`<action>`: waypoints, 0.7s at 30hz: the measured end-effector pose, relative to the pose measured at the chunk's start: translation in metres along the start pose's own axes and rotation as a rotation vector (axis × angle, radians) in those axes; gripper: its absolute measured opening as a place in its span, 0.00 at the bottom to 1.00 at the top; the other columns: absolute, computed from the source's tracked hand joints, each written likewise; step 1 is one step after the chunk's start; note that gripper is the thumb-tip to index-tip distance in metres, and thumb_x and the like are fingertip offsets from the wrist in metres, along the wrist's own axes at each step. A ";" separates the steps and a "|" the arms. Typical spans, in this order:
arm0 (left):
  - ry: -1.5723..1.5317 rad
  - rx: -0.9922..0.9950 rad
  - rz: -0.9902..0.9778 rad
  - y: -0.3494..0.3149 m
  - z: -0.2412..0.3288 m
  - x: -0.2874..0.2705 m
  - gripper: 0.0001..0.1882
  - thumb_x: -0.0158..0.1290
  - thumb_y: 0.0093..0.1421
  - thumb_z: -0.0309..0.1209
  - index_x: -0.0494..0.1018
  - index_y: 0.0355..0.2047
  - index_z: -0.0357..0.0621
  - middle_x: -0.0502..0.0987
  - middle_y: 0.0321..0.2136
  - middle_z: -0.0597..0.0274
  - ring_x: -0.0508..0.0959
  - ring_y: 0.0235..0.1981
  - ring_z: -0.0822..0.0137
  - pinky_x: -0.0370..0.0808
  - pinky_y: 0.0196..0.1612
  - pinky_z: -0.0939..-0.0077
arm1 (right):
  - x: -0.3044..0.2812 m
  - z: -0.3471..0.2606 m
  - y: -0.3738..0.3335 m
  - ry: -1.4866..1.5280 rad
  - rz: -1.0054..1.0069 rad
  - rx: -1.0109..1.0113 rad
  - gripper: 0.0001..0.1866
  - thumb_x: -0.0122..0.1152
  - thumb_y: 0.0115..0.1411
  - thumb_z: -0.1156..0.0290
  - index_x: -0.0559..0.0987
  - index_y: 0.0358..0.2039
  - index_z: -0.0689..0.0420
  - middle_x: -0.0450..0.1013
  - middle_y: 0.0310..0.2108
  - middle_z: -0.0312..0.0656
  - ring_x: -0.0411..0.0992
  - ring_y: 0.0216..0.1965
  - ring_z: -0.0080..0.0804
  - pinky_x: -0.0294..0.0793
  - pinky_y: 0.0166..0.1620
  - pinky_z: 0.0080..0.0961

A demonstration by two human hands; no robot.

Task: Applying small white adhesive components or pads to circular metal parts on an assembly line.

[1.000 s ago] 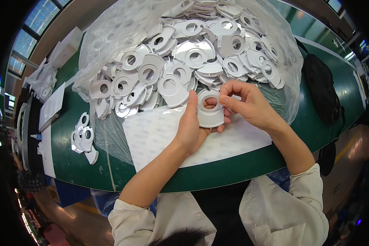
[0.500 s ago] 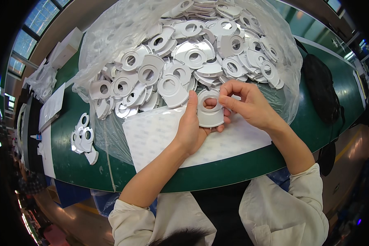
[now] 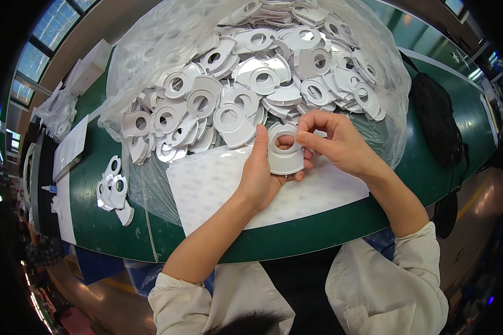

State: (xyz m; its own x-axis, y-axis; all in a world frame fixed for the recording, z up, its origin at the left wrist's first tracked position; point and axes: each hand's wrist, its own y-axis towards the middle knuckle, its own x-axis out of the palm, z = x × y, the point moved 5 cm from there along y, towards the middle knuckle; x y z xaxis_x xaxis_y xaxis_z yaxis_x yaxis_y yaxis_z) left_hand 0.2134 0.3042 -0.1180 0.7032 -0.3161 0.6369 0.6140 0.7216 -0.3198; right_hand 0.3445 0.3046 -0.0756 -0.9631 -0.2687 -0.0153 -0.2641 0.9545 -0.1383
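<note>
A white plastic part (image 3: 286, 164) with a round hole and a curved lower skirt rests upright in my left hand (image 3: 257, 177). The left thumb lies along its left edge, and the fingers are behind it, showing through the hole and at its lower right. My right hand (image 3: 345, 146) is closed, with thumb and forefinger pinching at the upper right rim of the ring. Whether anything small sits between those fingertips is hidden. Both hands are above a white printed sheet (image 3: 218, 187). Just beyond them lies a large heap of similar white parts (image 3: 262, 81).
Clear plastic sheeting (image 3: 145, 47) surrounds the heap. On the green table (image 3: 167, 245), a small group of white parts (image 3: 117, 190) lies at left. A black bag (image 3: 435, 120) lies at right. A white box (image 3: 92, 64) and a small bottle (image 3: 49, 187) stand at far left.
Almost nothing differs. The hands and the white part keep the same hold, with only a tiny shift of the whole view.
</note>
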 end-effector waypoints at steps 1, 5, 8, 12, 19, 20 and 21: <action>0.000 0.000 0.003 0.000 0.000 0.000 0.37 0.20 0.65 0.61 0.67 0.41 0.41 0.73 0.34 0.51 0.75 0.33 0.62 0.70 0.31 0.72 | 0.000 0.000 0.000 0.007 0.003 0.006 0.07 0.58 0.60 0.70 0.73 0.31 0.60 0.69 0.26 0.32 0.67 0.25 0.16 0.69 0.30 0.16; 0.004 0.008 -0.007 0.000 0.000 0.000 0.37 0.20 0.65 0.61 0.67 0.41 0.41 0.73 0.34 0.50 0.75 0.33 0.62 0.71 0.31 0.72 | -0.001 0.003 0.000 0.040 0.007 0.015 0.07 0.58 0.60 0.70 0.73 0.30 0.60 0.69 0.26 0.32 0.67 0.25 0.16 0.69 0.29 0.15; -0.006 0.006 -0.006 0.000 0.000 0.000 0.37 0.20 0.65 0.61 0.67 0.41 0.41 0.73 0.33 0.50 0.75 0.32 0.62 0.71 0.31 0.71 | -0.001 0.003 0.000 0.051 0.011 0.023 0.06 0.58 0.60 0.70 0.73 0.30 0.60 0.69 0.26 0.31 0.67 0.25 0.16 0.69 0.29 0.15; -0.005 0.009 -0.004 0.000 0.000 0.000 0.37 0.20 0.65 0.61 0.66 0.41 0.41 0.73 0.33 0.50 0.76 0.32 0.62 0.71 0.31 0.71 | -0.001 0.003 0.000 0.057 0.005 0.024 0.06 0.58 0.60 0.70 0.73 0.30 0.60 0.69 0.26 0.31 0.67 0.25 0.16 0.69 0.29 0.15; -0.005 0.006 0.008 0.000 0.000 0.000 0.37 0.20 0.65 0.61 0.66 0.41 0.40 0.73 0.33 0.50 0.76 0.32 0.61 0.71 0.30 0.71 | 0.001 0.002 0.000 0.056 0.005 0.024 0.07 0.58 0.60 0.70 0.73 0.30 0.60 0.69 0.25 0.31 0.67 0.24 0.16 0.69 0.29 0.15; -0.005 0.006 0.008 0.000 0.000 0.000 0.37 0.20 0.65 0.61 0.66 0.41 0.40 0.73 0.33 0.50 0.76 0.32 0.61 0.71 0.30 0.71 | 0.001 0.002 0.000 0.067 0.004 0.021 0.07 0.58 0.60 0.70 0.73 0.30 0.60 0.69 0.25 0.31 0.67 0.24 0.15 0.69 0.29 0.15; -0.007 0.005 0.008 0.000 0.000 0.000 0.37 0.20 0.65 0.61 0.66 0.41 0.40 0.73 0.33 0.49 0.76 0.32 0.61 0.71 0.30 0.71 | 0.001 0.002 0.000 0.067 0.004 0.021 0.07 0.58 0.60 0.70 0.73 0.30 0.60 0.69 0.25 0.31 0.67 0.24 0.15 0.69 0.29 0.15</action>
State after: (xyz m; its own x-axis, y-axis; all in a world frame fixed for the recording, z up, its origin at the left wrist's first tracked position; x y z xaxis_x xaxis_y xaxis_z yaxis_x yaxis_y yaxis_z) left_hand 0.2131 0.3039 -0.1182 0.7055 -0.3055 0.6395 0.6064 0.7272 -0.3217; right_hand 0.3440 0.3042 -0.0780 -0.9658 -0.2546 0.0501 -0.2594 0.9526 -0.1590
